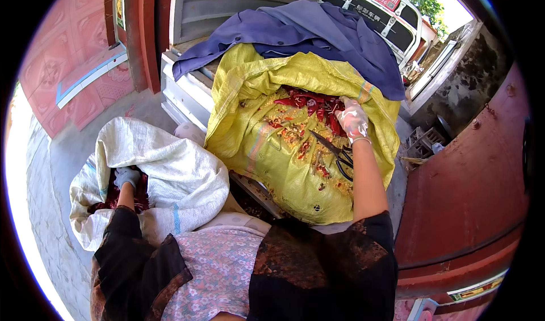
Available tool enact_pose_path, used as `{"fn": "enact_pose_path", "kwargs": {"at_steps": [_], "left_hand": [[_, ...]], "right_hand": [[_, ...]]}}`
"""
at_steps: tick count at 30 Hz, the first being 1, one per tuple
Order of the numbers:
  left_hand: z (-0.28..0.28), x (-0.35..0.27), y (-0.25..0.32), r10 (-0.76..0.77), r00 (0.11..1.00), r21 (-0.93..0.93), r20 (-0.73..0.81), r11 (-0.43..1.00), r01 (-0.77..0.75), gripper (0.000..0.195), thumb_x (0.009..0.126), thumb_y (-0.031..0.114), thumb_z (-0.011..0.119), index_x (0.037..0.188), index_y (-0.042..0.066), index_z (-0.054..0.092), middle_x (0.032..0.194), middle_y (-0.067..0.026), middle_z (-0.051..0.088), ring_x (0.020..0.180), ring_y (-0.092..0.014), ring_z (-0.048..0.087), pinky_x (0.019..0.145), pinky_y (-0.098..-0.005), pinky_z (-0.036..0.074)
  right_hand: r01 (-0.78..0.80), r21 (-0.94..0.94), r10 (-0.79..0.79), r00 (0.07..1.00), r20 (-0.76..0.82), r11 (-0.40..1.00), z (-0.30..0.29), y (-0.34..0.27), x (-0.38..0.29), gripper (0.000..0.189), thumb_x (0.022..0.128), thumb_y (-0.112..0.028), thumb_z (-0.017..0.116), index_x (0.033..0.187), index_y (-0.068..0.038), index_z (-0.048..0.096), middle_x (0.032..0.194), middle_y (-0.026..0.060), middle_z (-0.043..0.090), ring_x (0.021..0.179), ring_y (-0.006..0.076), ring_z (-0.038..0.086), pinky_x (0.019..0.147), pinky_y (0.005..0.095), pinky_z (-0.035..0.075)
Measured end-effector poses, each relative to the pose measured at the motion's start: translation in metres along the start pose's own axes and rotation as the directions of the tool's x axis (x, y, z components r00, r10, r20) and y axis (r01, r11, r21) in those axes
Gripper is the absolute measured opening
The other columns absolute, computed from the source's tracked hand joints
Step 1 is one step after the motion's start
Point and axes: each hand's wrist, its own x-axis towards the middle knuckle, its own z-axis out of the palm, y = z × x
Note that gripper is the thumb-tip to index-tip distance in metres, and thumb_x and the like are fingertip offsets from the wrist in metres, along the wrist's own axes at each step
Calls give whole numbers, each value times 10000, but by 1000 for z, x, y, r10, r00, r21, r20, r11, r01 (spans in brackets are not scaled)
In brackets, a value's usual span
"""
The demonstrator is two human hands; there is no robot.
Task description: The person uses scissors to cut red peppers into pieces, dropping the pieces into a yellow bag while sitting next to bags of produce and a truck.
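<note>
My left hand (127, 176), in a grey glove, reaches into the mouth of a white woven sack (187, 172). Dark red dried chilies (141, 193) lie around it there, and its fingertips are hidden. In a pale patterned glove, my right hand (353, 118) touches the right end of a heap of red dried chilies (313, 104). Whether its fingers grip any of them is hard to see. That heap rests on a yellow woven sack (281, 193), among scattered seeds and chili scraps (294, 136). Black-handled scissors (330, 145) lie on the sack beside my right wrist, blades pointing up and left.
Beyond the yellow sack, a blue jacket (298, 31) drapes over the grey metal bed of a small cargo vehicle (187, 89). A red metal door (464, 184) stands at the right. Pink tiled wall (70, 61) rises at the left. A crate (421, 143) sits on the floor beyond the sack's right side.
</note>
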Motion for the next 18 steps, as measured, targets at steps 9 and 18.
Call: {"fn": "enact_pose_path", "kwargs": {"at_steps": [9, 18], "left_hand": [[-11, -25, -10, 266, 964, -33, -2, 963, -266, 960, 669, 587, 592, 1414, 138, 188, 1475, -153, 128, 1369, -308, 78, 1036, -522, 207], [-93, -137, 21, 720, 692, -291, -54, 652, -700, 440, 799, 307, 553, 1154, 46, 539, 996, -152, 621, 960, -271, 595, 877, -355, 428]], "right_hand": [[240, 41, -237, 970, -58, 970, 59, 18, 29, 401, 803, -207, 593, 1185, -95, 539, 1158, 114, 573, 1046, 298, 545, 878, 354, 440], [136, 369, -56, 974, -220, 919, 17, 15, -28, 201, 829, -225, 524, 935, -117, 658, 952, 114, 641, 882, 292, 600, 744, 391, 479]]}}
